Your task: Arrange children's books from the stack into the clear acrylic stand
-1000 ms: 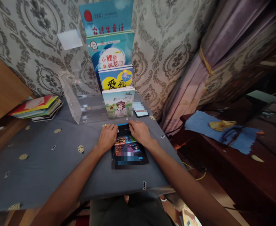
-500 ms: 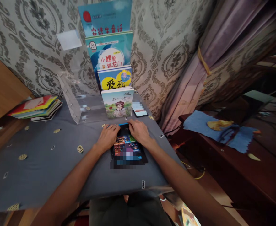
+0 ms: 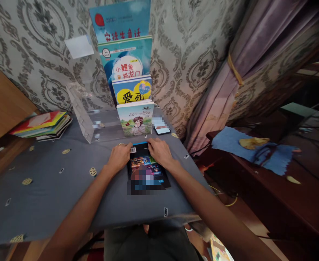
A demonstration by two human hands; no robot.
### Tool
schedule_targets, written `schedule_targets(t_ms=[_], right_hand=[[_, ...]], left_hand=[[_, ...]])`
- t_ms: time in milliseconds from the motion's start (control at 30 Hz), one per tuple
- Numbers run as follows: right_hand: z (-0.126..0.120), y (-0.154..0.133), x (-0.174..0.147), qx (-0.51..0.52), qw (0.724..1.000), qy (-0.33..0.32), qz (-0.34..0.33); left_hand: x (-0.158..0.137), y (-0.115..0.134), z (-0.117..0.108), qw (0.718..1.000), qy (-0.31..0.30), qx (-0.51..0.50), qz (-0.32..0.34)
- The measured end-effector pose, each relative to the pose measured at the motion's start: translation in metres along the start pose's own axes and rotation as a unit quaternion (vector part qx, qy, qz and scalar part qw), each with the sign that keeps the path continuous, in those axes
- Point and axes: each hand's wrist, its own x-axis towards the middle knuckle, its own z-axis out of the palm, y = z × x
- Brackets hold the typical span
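A dark book (image 3: pixel 144 151) with small coloured pictures and a barcode lies flat on the grey tablecloth (image 3: pixel 74 195). Its near part is blurred out. My left hand (image 3: pixel 120 156) has its fingers closed at the upper left edge of this book, beside the barcode. At the upper right edge, my right hand (image 3: pixel 160 152) rests with its fingers bent over the cover. Both thumbs are largely hidden. Just beyond my hands stands a clear acrylic rack (image 3: pixel 84 119) holding several upright books, the front one being a pale picture book (image 3: pixel 136 121).
A phone (image 3: pixel 161 127) lies to the right of the rack. Stacked books (image 3: pixel 43 125) sit at the table's left back. On the right, a dark red cabinet (image 3: pixel 243 177) carries a blue cloth (image 3: pixel 227 143). A purple curtain (image 3: pixel 216 108) hangs by the patterned wall.
My left hand has slid left along the book's upper edge, uncovering the barcode. My right hand stays in nearly the same place.
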Motion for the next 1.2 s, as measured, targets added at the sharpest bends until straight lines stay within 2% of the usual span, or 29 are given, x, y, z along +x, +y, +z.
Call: schedule_targets(t_ms=[267, 367, 900, 1200], right_hand=[[0.017, 0.008, 0.002, 0.047, 0.989, 0.029, -0.136], [0.021, 0.011, 0.004, 0.062, 0.984, 0.026, -0.162], [0.021, 0.046, 0.018, 0.135, 0.985, 0.036, -0.096], [0.022, 0.052, 0.020, 0.206, 0.973, 0.052, -0.086]], left_hand=[[0.001, -0.007, 0.003, 0.999, 0.018, -0.008, 0.030], [0.001, -0.008, 0.005, 0.999, 0.026, -0.013, 0.041], [0.001, -0.010, 0.004, 0.998, 0.029, -0.027, 0.050], [0.000, -0.008, 0.002, 0.999, 0.010, -0.007, 0.048]])
